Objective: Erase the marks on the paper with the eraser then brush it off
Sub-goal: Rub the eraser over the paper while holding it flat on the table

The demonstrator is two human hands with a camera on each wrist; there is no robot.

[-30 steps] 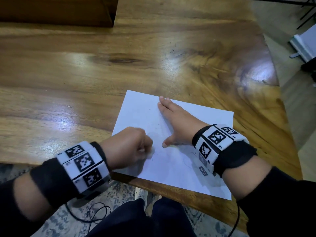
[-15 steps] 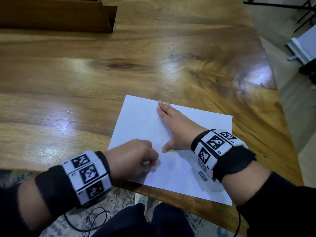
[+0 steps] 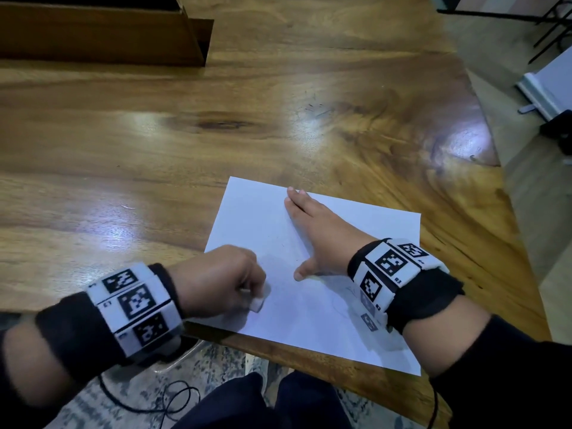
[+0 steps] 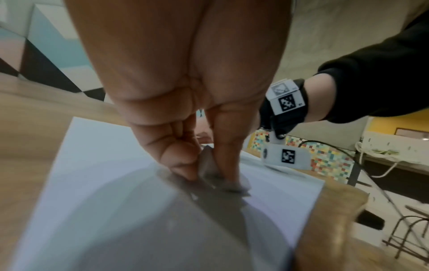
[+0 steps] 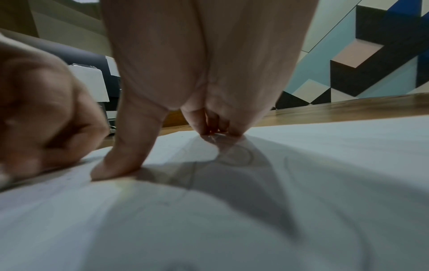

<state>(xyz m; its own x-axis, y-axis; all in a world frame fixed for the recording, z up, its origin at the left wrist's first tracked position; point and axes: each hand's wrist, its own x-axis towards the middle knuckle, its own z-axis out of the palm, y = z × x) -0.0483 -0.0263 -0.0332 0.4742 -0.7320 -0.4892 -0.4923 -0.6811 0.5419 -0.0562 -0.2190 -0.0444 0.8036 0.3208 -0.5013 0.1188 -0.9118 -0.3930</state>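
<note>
Lying on glossy wood table [image 3: 154, 150], paper [image 3: 309, 320]; geometric-pattern wall [image 5: 371, 55] behind.

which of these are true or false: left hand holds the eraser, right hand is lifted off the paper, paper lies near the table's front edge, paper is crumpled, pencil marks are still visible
1. The left hand grips the eraser. True.
2. The right hand is lifted off the paper. False: it lies flat on the sheet, fingers straight.
3. The paper lies near the front edge of the table. True.
4. The paper is crumpled. False: it lies flat.
5. Faint pencil marks show on the paper. True.
</note>
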